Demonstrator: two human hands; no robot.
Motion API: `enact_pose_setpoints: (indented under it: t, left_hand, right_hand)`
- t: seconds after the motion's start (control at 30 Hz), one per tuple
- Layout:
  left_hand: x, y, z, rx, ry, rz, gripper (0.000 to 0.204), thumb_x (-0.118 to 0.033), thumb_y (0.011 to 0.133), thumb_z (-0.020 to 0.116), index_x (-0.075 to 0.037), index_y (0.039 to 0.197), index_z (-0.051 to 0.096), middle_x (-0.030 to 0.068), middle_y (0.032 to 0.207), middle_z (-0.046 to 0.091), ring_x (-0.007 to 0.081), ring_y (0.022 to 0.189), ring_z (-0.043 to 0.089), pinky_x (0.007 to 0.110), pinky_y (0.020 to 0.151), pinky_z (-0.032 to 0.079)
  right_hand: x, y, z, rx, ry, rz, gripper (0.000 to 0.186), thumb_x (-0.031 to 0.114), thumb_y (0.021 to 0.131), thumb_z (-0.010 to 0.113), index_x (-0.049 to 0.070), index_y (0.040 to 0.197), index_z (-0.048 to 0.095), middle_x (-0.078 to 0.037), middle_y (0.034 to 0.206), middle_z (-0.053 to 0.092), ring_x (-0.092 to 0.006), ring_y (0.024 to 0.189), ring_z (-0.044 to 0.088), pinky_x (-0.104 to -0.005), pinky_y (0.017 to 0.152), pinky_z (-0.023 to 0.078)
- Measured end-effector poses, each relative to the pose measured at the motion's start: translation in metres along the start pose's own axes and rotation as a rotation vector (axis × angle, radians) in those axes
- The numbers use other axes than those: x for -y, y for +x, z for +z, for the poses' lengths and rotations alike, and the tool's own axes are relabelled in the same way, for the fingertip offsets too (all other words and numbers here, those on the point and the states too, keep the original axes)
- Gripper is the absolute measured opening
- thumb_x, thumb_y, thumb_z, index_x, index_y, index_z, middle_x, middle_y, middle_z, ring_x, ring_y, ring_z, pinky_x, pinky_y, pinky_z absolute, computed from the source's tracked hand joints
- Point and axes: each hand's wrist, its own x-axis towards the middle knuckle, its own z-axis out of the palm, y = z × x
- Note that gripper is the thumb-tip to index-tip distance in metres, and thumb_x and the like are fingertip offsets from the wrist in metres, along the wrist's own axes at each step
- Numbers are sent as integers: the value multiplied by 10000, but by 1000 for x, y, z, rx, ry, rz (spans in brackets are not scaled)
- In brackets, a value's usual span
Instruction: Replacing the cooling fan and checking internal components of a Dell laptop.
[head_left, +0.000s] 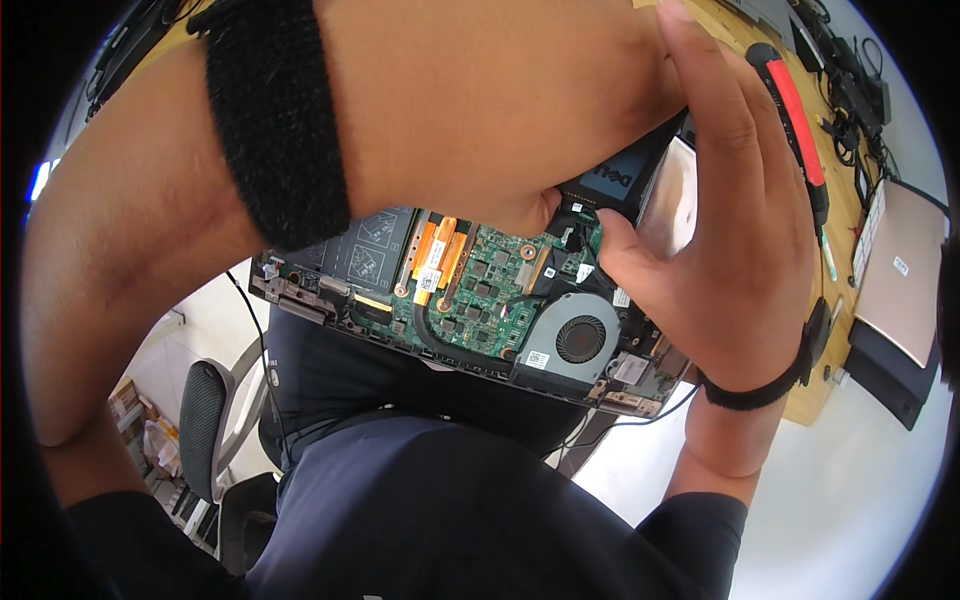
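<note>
An opened laptop (475,330) lies in front of my body, its green circuit board (490,275), copper heat sink (435,260) and round fan (580,340) exposed. A dark battery (605,175) with a label sits at its back right. My left hand (640,90) reaches across from the left, its thumb low by the battery and cable connectors, its other fingers hidden. My right hand (730,230) is at the laptop's right side, long fingers stretched upward beside my left hand and thumb apart, touching near the connectors. A black strap circles each arm.
On the wooden bench (805,395) at right lie a red and black screwdriver (795,115), tangled black cables (850,125), a white keyboard and a closed pinkish-gold laptop (895,280) on a dark pad. A chair (205,430) stands at lower left, and a thin cable hangs beside it.
</note>
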Motion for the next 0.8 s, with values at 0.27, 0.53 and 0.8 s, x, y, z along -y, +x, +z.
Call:
enact_pose_setpoints:
  t: [0.27, 0.53, 0.8]
  left_hand:
    - [-1, 0, 4, -57, 18, 56, 388, -180, 778, 768, 96, 1021, 647, 201, 971, 695, 372, 929, 681, 415, 848, 564]
    - [-2, 3, 2, -1, -23, 12, 347, -175, 788, 745, 87, 988, 636, 198, 944, 684, 377, 902, 673, 421, 824, 557]
    - [5, 12, -4, 157, -63, 33, 293, -197, 793, 716, 63, 896, 625, 177, 851, 665, 363, 838, 655, 416, 789, 545]
  right_hand:
    - [-2, 0, 1, 0, -6, -5, 576, -27, 969, 668, -46, 1502, 451, -185, 1260, 653, -196, 1182, 675, -322, 1016, 561]
    - [-4, -1, 0, 2, -3, -12, 579, -28, 966, 669, -47, 1502, 453, -186, 1267, 653, -200, 1185, 675, -325, 1022, 559]
    - [-6, -2, 0, 1, -5, -18, 581, -28, 962, 670, -47, 1502, 456, -187, 1273, 654, -204, 1188, 676, -328, 1028, 557]
